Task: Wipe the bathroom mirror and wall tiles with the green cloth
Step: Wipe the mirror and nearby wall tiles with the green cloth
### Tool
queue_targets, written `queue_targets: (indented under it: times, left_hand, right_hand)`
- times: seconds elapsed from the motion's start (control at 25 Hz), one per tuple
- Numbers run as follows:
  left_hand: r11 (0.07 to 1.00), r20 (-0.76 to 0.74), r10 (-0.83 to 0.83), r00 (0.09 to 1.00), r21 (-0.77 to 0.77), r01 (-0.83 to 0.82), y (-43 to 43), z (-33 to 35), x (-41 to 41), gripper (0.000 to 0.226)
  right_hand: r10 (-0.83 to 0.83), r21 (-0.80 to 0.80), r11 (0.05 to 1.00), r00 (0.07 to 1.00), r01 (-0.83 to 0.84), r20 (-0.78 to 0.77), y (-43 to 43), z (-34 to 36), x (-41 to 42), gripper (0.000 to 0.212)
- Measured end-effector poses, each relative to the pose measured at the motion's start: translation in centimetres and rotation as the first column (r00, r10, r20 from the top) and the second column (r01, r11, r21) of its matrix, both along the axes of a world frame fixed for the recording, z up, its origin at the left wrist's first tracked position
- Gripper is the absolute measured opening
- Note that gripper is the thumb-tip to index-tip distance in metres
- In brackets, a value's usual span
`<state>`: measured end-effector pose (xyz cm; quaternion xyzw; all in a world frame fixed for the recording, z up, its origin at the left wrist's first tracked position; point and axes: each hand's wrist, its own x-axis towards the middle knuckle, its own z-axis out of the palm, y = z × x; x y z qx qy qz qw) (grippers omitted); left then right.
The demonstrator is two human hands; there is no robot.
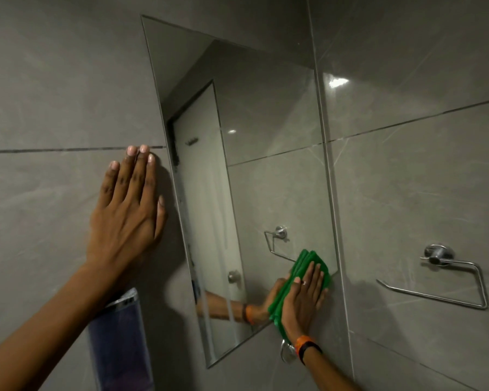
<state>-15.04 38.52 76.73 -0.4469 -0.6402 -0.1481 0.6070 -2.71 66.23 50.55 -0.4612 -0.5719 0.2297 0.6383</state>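
Observation:
A frameless mirror [260,142] hangs tilted in view on the grey wall tiles [407,179]. Folded into a pad, the green cloth [302,266] lies against the mirror's lower right edge, partly over the tile beside it. My right hand [302,303] presses flat on the cloth, fingers spread, with a ring and an orange and black wristband. My left hand [127,210] rests flat on the tile just left of the mirror, fingers together, holding nothing. The mirror reflects my right arm, a door and a towel ring.
A chrome towel ring [449,275] sticks out of the wall to the right of the mirror. A chrome hook [287,352] sits below the mirror's lower edge by my right wrist. A glass shelf or holder [119,342] juts out below my left forearm.

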Motion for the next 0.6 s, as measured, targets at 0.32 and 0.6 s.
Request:
queue_targets:
  times: [0.32, 0.6]
  left_hand:
    - [1.000, 0.019, 0.002, 1.000, 0.012, -0.002, -0.1, 0.0, 0.2, 0.068]
    - [1.000, 0.022, 0.005, 1.000, -0.023, -0.005, -0.4, -0.1, 0.3, 0.068]
  right_hand:
    - [0.148, 0.186, 0.973, 0.987, -0.134, -0.061, -11.3, -0.5, -4.2, 0.064]
    - [0.184, 0.172, 0.972, 0.974, -0.160, -0.134, -19.1, 2.2, -7.0, 0.066]
